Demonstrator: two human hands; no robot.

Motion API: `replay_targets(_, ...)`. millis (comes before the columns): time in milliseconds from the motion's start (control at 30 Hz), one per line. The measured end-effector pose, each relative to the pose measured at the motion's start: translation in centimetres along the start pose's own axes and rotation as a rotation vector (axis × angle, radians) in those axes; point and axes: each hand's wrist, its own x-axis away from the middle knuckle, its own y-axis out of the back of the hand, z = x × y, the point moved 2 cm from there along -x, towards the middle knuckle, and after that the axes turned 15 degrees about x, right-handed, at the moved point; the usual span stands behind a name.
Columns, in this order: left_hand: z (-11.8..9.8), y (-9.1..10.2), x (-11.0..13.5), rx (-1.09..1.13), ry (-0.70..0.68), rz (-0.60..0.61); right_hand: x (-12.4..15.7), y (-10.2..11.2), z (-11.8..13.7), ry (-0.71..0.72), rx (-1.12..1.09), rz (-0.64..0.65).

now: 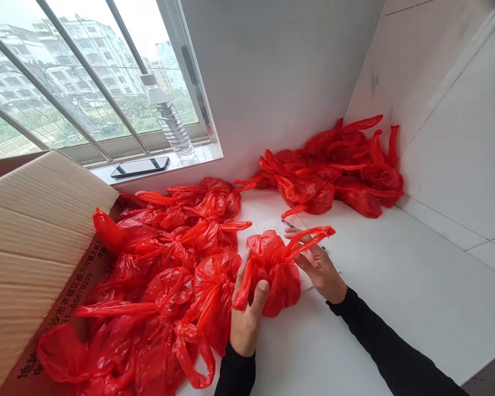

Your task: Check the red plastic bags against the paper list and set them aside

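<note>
A knotted red plastic bag [276,275] with something bulky inside is in front of me, its handles sticking up. My left hand [246,316] grips its left side, thumb in front and fingers partly hidden behind. My right hand [319,269] is at the bag's right side with fingers stretched apart, partly behind one bag handle. Past those fingers a dark pen [287,223] shows in part; whether it touches the hand I cannot tell. Under them is a sheet of white paper [268,224], largely covered.
Many tied red bags [160,297] crowd the left of the white tabletop [396,286], beside an open cardboard box [41,220]. Another heap of red bags [334,170] lies in the back right corner. On the windowsill are a water bottle [171,124] and a phone [140,166].
</note>
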Motion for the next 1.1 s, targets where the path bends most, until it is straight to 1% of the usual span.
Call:
replay_targets(33, -0.4, -0.2, 0.1, -0.009, -0.002, -0.01, 0.1, 0.1, 0.3, 0.025, 0.005, -0.003)
replay_targets(100, -1.1, -0.6, 0.3, 0.051, -0.008, -0.071, 0.4, 0.1, 0.8, 0.037, -0.08, 0.012)
replay_targets(200, -1.6, -0.6, 0.4, 0.232, -0.021, -0.196, 0.5, -0.2, 1.6, -0.009, -0.313, -0.018)
replay_targets(267, -1.5, -0.3, 0.2, 0.292, -0.024, -0.246, 0.5, -0.4, 1.9, -0.049, -0.401, -0.039)
replay_targets(333, -1.3, 0.2, -0.1, 0.25, -0.049, -0.267, 0.6, -0.7, 2.0, -0.098, -0.417, -0.024)
replay_targets(400, -1.1, 0.9, -0.4, 0.15, -0.096, -0.282, 0.7, -1.0, 2.0, -0.14, -0.416, 0.026)
replay_targets(467, -0.9, 1.5, -0.6, 0.057, -0.116, -0.304, 1.0, -1.3, 1.9, -0.164, -0.422, 0.106)
replay_targets(533, -1.0, 1.8, -0.6, 0.015, -0.1, -0.319, 1.3, -1.5, 1.9, -0.193, -0.432, 0.204)
replay_targets(600, -1.3, 1.7, -0.3, 0.051, -0.062, -0.292, 1.6, -1.5, 2.0, -0.225, -0.446, 0.261)
replay_targets(667, -1.7, 1.3, 0.1, 0.098, -0.022, -0.234, 1.8, -1.5, 2.2, -0.246, -0.467, 0.251)
replay_targets(733, -2.0, 0.7, 0.5, 0.096, -0.001, -0.144, 1.9, -1.2, 2.3, -0.263, -0.487, 0.219)
replay_targets(833, -2.6, -0.3, 0.8, 0.063, 0.03, -0.029, 2.0, -0.9, 2.4, -0.263, -0.536, 0.272)
replay_targets(900, -3.6, -0.5, 0.9, 0.06, 0.038, -0.024, 2.0, -0.6, 2.3, -0.277, -0.596, 0.273)
replay_targets(933, -4.5, -0.5, 0.8, 0.055, 0.018, -0.046, 1.9, -0.3, 2.2, -0.297, -0.628, 0.235)
replay_targets(1033, -8.6, 0.3, -0.3, 0.015, -0.127, -0.122, 1.6, 0.2, 1.8, -0.354, -0.699, 0.067)
replay_targets(1100, -11.7, 1.8, -2.2, -0.004, -0.23, -0.181, 1.4, 0.4, 1.6, -0.371, -0.717, 0.004)
